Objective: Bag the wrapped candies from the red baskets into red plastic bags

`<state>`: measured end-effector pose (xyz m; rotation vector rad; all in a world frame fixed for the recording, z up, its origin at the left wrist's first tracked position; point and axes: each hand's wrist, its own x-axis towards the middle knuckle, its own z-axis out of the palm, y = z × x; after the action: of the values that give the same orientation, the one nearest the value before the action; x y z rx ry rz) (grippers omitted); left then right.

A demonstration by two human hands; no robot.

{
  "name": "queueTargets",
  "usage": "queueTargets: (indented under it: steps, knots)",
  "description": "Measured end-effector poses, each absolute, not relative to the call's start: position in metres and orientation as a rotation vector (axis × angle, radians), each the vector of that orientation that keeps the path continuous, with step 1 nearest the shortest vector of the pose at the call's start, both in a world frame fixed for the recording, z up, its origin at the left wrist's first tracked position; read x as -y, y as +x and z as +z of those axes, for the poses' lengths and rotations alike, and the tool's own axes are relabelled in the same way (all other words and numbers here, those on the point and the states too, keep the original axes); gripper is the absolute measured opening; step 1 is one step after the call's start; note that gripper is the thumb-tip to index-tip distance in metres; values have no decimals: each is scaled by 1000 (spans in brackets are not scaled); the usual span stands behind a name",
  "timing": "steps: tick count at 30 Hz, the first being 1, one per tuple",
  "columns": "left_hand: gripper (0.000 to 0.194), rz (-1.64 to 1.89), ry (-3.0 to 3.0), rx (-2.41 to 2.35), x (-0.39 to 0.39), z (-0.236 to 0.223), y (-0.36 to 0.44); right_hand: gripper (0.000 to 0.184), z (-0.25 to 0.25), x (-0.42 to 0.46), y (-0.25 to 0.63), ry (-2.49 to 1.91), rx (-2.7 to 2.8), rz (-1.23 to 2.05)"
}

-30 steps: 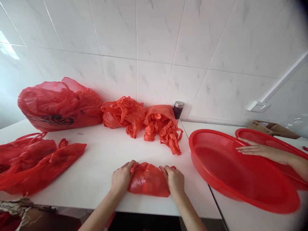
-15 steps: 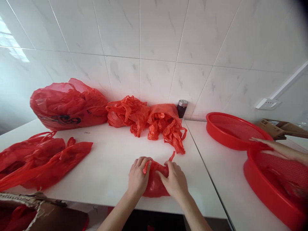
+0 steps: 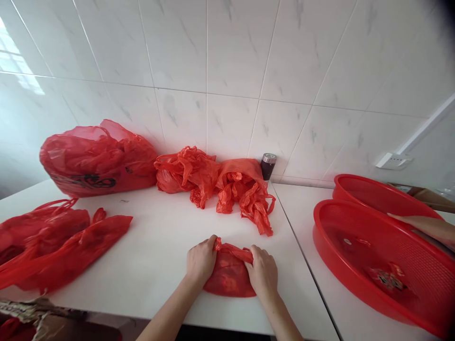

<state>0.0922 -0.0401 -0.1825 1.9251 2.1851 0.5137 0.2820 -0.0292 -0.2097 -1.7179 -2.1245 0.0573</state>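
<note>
A small red plastic bag (image 3: 230,277) lies on the white table near its front edge, with something darker showing faintly through it. My left hand (image 3: 202,259) is closed on the bag's upper left corner. On the other side, my right hand (image 3: 263,271) grips its upper right edge. The bag's top is gathered into a band between the two hands. Its contents cannot be made out.
Crumpled red bags (image 3: 188,170) and an open red bag (image 3: 241,177) stand by the wall, beside a dark bottle (image 3: 268,166). A large full bag (image 3: 99,161) sits left. At right, another person's hand (image 3: 423,226) touches red sieves (image 3: 355,208). A torn carton (image 3: 53,322) is lower left.
My hands have drawn slightly apart, stretching the bag's top between them. The nearer sieve has shifted left and overlaps the other, showing small items inside.
</note>
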Motion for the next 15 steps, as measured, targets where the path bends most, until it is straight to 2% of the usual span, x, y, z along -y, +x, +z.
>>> queueTargets:
  steps: [6,7,11,15]
  knots:
    - [29,486,1946,-2245,32,-189,86,10,-212,27,281,-1677,2154,10]
    - [30,492,1947,-2251,33,-189,83,12,-212,28,282,-1654,2144,12]
    - [31,527,1906,-2271,43,-190,67,42,-210,32,290,-1537,2070,163]
    - [28,590,1774,-2297,58,-190,48,51,-211,31,299,-1548,1893,390]
